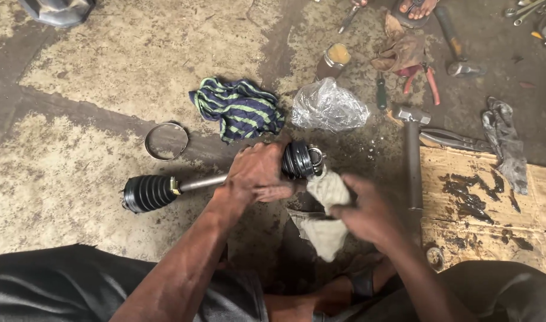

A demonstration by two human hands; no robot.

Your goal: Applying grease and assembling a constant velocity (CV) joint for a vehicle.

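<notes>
Head view: your left hand (256, 176) gripped the axle shaft (202, 182) at frame centre; your right hand (368, 211) clutched a rag (328, 200).

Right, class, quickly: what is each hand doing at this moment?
Left hand: closed around the axle shaft beside its ribbed boot.
Right hand: closed, gripping a pale rag at the joint end.
</notes>
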